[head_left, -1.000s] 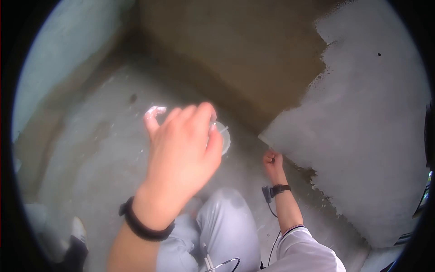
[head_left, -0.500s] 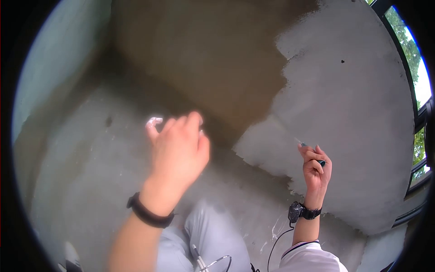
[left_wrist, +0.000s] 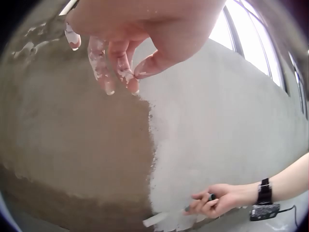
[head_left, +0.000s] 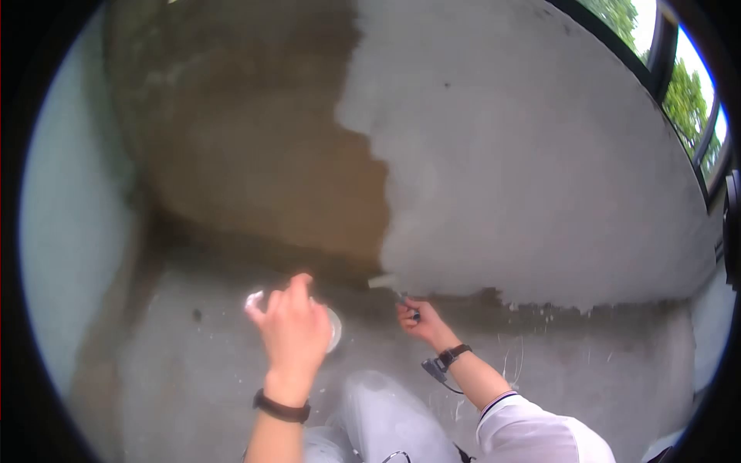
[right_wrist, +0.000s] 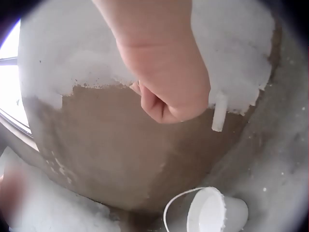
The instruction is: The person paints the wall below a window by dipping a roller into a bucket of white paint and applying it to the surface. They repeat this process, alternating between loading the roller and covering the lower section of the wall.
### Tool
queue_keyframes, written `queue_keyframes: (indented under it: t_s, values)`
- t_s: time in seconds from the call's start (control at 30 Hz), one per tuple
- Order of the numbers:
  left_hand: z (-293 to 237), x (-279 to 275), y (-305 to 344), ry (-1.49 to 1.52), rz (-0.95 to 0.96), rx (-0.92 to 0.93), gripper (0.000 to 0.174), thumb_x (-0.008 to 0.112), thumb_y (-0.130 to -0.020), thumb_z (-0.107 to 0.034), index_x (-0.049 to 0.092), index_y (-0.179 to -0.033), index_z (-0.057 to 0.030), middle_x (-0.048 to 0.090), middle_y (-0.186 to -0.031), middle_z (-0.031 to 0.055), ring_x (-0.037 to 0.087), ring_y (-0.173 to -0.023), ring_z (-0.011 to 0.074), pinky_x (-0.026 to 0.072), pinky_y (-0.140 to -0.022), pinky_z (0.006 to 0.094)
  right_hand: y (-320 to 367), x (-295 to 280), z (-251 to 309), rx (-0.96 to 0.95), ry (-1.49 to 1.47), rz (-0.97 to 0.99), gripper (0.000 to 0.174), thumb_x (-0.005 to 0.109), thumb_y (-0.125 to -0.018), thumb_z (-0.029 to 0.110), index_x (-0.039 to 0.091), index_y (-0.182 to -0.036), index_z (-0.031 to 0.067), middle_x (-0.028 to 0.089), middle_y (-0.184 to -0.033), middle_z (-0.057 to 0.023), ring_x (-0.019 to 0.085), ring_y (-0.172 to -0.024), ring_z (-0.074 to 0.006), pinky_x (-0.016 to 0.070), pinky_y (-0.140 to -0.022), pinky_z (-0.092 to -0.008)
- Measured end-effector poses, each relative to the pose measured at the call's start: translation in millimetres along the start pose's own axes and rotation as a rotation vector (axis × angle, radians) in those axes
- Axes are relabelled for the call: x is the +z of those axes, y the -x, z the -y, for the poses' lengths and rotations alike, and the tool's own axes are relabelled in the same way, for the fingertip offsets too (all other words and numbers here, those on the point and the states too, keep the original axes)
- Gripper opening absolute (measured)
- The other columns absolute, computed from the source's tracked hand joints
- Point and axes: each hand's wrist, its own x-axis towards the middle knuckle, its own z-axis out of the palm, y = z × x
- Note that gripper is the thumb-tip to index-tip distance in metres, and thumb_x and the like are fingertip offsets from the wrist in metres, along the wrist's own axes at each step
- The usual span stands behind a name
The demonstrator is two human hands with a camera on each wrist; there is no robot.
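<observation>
My right hand (head_left: pixel 421 320) grips the dark handle (left_wrist: pixel 212 196) of a small paint roller, low at the wall. The roller's pale straight head (head_left: pixel 381 282) lies at the wall's foot, where the white coat meets bare brown wall. In the right wrist view, the hand hides the handle while the white head (right_wrist: pixel 219 113) shows beside it. My left hand (head_left: pixel 295 336) hovers in front of me, its fingers loosely bent and holding nothing. White smears cover its fingertips (left_wrist: pixel 99 67). Partly behind this hand stands a white bucket (head_left: pixel 334 330); its raised wire handle shows in the right wrist view.
White coating (head_left: pixel 525 177) covers the wall's right part with a ragged edge; the left part (head_left: pixel 270 170) is brown. Windows (head_left: pixel 687 92) are at upper right. A side wall (head_left: pixel 69 216) rises at left. White drips mark the grey floor (head_left: pixel 587 363).
The view has swung up and right along the wall. My right hand rises with the roller against the white coating, then returns low to the coating's edge. The left hand stays raised.
</observation>
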Motion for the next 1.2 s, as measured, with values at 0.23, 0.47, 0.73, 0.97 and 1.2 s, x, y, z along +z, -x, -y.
queue_keyframes:
  t_s: [0.23,0.47,0.73,0.97,1.2]
  values:
    - [4.0,-1.9,14.9,0.004,0.096,-0.079,0.035,0.058,-0.084,-0.011,0.058,-0.119,-0.0093,0.063,-0.082,0.0047,0.061,-0.087,0.0234,0.0245,-0.108,0.0531,116.1,-99.2,-43.5,-0.359,0.344,-0.104,0.021,0.051,-0.103,0.024,0.051,-0.122,0.0155,0.043,-0.076,0.0018,0.033,-0.054,-0.0068,0.027,-0.047,-0.0228]
    - [-4.9,24.9,28.3,0.023,0.191,0.028,0.036,0.058,-0.085,-0.013,0.058,-0.12,-0.0098,0.064,-0.081,0.0041,0.061,-0.088,0.0248,0.024,-0.108,0.054,120.8,-87.9,-12.7,-1.38,1.654,-0.474,0.034,0.055,-0.099,0.029,0.054,-0.126,0.0094,0.063,-0.073,-0.0138,0.064,-0.066,-0.0306,0.0483,-0.06,-0.042]
    - [-16.2,52.5,33.1,0.024,0.29,0.114,0.035,0.057,-0.085,-0.012,0.058,-0.12,-0.0097,0.063,-0.081,0.0036,0.061,-0.088,0.0245,0.0233,-0.108,0.0537,117.5,-26.1,20.8,-1.244,1.697,-0.615,0.033,0.057,-0.094,0.029,0.063,-0.12,0.01,0.07,-0.091,-0.0208,0.065,-0.089,-0.0443,0.0514,-0.081,-0.051]
    - [-14.0,58.9,26.7,0.054,0.357,0.076,0.034,0.058,-0.085,-0.013,0.058,-0.12,-0.0095,0.062,-0.08,0.004,0.06,-0.087,0.0225,0.0219,-0.109,0.0505,197.3,-139.8,96.7,-1.351,1.657,-1.082,0.033,0.064,-0.09,0.03,0.068,-0.118,0.0129,0.071,-0.093,-0.0186,0.067,-0.091,-0.0413,0.0527,-0.081,-0.0496]
    - [-20.7,38.0,37.2,0.014,0.272,0.058,0.035,0.055,-0.089,-0.009,0.056,-0.123,-0.0109,0.059,-0.076,0.0007,0.048,-0.094,0.0199,0.0249,-0.104,0.039,233.1,-258.0,165.3,-1.496,1.451,-1.446,0.03,0.06,-0.091,0.024,0.064,-0.113,0.0042,0.068,-0.089,-0.0268,0.064,-0.089,-0.0479,0.0503,-0.079,-0.0544]
